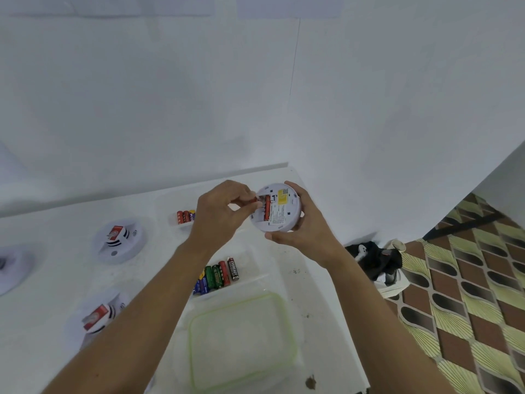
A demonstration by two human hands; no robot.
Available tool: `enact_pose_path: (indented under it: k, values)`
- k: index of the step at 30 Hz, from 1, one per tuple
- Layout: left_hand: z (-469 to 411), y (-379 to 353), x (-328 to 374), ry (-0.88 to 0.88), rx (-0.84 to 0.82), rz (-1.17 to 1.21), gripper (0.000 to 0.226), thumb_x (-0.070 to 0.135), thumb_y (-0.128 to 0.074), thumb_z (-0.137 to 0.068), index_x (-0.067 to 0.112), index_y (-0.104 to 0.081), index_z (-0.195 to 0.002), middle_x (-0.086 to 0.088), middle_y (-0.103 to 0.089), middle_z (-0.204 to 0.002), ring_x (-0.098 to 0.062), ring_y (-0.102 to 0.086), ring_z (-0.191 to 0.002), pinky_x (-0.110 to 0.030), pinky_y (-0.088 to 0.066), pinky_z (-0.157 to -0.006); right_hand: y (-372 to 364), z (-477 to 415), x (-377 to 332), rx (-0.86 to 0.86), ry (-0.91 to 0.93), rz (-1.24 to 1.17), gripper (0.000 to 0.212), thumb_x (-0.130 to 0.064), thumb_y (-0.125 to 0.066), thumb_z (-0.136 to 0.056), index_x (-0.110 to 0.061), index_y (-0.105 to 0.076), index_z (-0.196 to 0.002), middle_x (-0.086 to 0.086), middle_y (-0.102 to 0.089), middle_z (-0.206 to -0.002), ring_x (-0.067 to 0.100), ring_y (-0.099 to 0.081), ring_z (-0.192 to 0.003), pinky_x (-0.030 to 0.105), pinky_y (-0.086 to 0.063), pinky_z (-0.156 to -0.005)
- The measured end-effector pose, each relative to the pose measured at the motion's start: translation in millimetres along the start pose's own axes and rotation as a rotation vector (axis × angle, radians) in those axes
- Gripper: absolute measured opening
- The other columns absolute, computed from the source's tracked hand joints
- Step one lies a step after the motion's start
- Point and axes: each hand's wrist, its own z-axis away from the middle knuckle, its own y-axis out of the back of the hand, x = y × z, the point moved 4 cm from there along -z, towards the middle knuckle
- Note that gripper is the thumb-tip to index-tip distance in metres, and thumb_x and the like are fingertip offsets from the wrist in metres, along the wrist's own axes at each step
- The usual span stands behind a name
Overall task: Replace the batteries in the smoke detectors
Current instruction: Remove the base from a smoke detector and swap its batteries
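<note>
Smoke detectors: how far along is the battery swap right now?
Done: one red battery sits in the bay of the held detector. In hand: the left hand pinches a second battery at that bay; the right hand grips the detector. Left: apparently the two table detectors, each with a red item on top.

The frame's left edge cuts off a white smoke detector (pixel 12 265). Fingers (pixel 241 192) of the left hand (pixel 218 211) hide most of a red battery (pixel 253 199). Print on the held detector (pixel 292 212) is unreadably small.
</note>
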Motion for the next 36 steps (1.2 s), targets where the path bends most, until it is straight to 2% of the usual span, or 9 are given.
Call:
enact_pose_path:
  k: [6,10,14,16,19,22,27,33,36]
  values:
    - [26.5,-1.2,8.9,0.014,-0.014,0.025,0.013,0.01,-0.082,-0.077,0.003,-0.077,-0.086,0.002,-0.073,-0.089,0.002,-0.068,-0.083,-0.011,-0.051,-0.075,7.2,12.5,-1.0,-0.006,-0.009,-0.053,0.093,0.017,-0.08,-0.073,-0.018,-0.037,-0.147,-0.001,-0.053,-0.137,0.002,-0.061,-0.113,0.023,-0.058,-0.075]
    - [37.1,-1.1,12.3,0.241,-0.036,0.144,0.01,0.013,-0.081,-0.078,0.015,-0.077,-0.087,0.011,-0.075,-0.087,-0.003,-0.071,-0.084,-0.014,-0.053,-0.078,6.8,20.6,-1.5,-0.013,-0.003,-0.065,0.091,0.017,-0.08,-0.073,-0.02,-0.038,-0.145,-0.003,-0.053,-0.135,0.01,-0.058,-0.119,0.024,-0.059,-0.075]
    - [49.3,-3.2,11.6,0.437,-0.035,0.316,0.01,0.009,-0.082,-0.075,0.011,-0.077,-0.083,0.0,-0.076,-0.084,-0.017,-0.073,-0.084,-0.032,-0.059,-0.081,1.3,30.0,-3.0,-0.042,0.005,-0.07,0.089,0.017,-0.079,-0.073,-0.021,-0.039,-0.143,-0.006,-0.055,-0.132,0.005,-0.06,-0.117,0.028,-0.06,-0.078]
    - [57.2,-3.0,10.0,0.491,0.01,0.33,0.014,0.014,-0.083,-0.073,0.008,-0.075,-0.084,-0.001,-0.074,-0.086,-0.018,-0.071,-0.084,-0.033,-0.059,-0.079,-2.2,33.4,-3.7,-0.052,0.014,-0.076,0.089,0.015,-0.081,-0.073,-0.021,-0.039,-0.144,-0.006,-0.056,-0.133,0.008,-0.059,-0.122,0.033,-0.061,-0.082]
    - [69.1,-3.5,7.1,0.609,0.065,0.36,0.038,0.03,-0.084,-0.071,0.014,-0.068,-0.102,0.005,-0.069,-0.102,-0.014,-0.068,-0.09,-0.029,-0.056,-0.078,-5.3,37.5,-4.5,-0.052,0.024,-0.095,0.092,0.013,-0.082,-0.073,-0.02,-0.037,-0.146,-0.009,-0.056,-0.133,0.01,-0.057,-0.125,0.032,-0.06,-0.084]
    - [76.1,-9.1,8.8,0.742,-0.023,0.457,0.057,0.04,-0.075,-0.076,0.013,-0.061,-0.125,-0.002,-0.07,-0.111,-0.011,-0.069,-0.091,-0.026,-0.054,-0.074,-6.3,40.4,-5.6,-0.055,0.046,-0.086,0.091,0.013,-0.082,-0.073,-0.02,-0.038,-0.145,-0.012,-0.056,-0.134,0.009,-0.056,-0.127,0.034,-0.06,-0.089]
    - [73.4,-11.6,20.8,0.745,-0.189,0.542,0.038,0.036,-0.062,-0.09,0.007,-0.07,-0.114,-0.009,-0.074,-0.101,-0.014,-0.066,-0.085,-0.023,-0.051,-0.075,-4.3,44.1,-10.9,-0.053,0.077,-0.089,0.094,0.01,-0.085,-0.072,-0.015,-0.036,-0.149,0.001,-0.05,-0.143,0.015,-0.053,-0.132,0.042,-0.058,-0.097]
    - [71.7,-10.3,30.7,0.789,-0.138,0.637,0.038,0.027,-0.059,-0.094,-0.005,-0.065,-0.114,-0.019,-0.07,-0.113,-0.025,-0.067,-0.101,-0.029,-0.054,-0.093,-4.7,45.8,-18.8,-0.082,0.095,-0.108,0.092,0.008,-0.084,-0.074,-0.017,-0.037,-0.148,-0.003,-0.054,-0.14,0.009,-0.056,-0.127,0.032,-0.059,-0.091]
    - [72.3,-10.6,37.8,0.81,-0.078,0.702,0.03,0.018,-0.057,-0.097,-0.008,-0.065,-0.111,-0.019,-0.071,-0.113,-0.027,-0.068,-0.105,-0.03,-0.055,-0.092,-4.7,46.5,-19.4,-0.104,0.104,-0.123,0.092,0.01,-0.083,-0.074,-0.016,-0.036,-0.149,0.0,-0.053,-0.141,0.011,-0.056,-0.128,0.032,-0.058,-0.092]
